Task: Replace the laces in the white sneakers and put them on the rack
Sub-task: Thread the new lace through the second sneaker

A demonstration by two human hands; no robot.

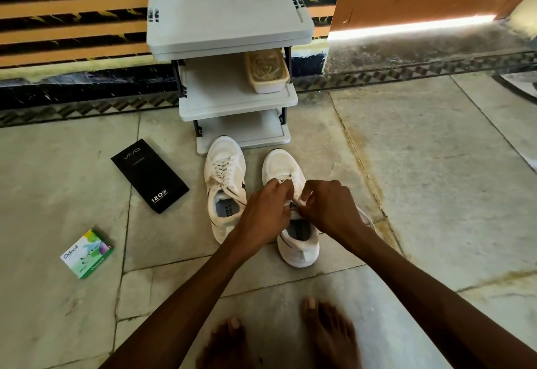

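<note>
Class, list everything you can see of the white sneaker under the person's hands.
The white sneaker stands upright on the stone floor, toe towards the grey rack, beside its laced partner, apart at the toes. Its upper looks like mesh fabric on a thick white sole, with a thin dark side stripe and a dark printed insole. The left hand and right hand meet over the tongue, each pinching its white lace and hiding most eyelets.

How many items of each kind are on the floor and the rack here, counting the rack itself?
White lace-up sneakers: 2
Flat black cardboard box: 1
Small green-and-white carton: 1
Beige plastic tub: 1
Grey plastic shoe rack: 1
Total: 6
</note>
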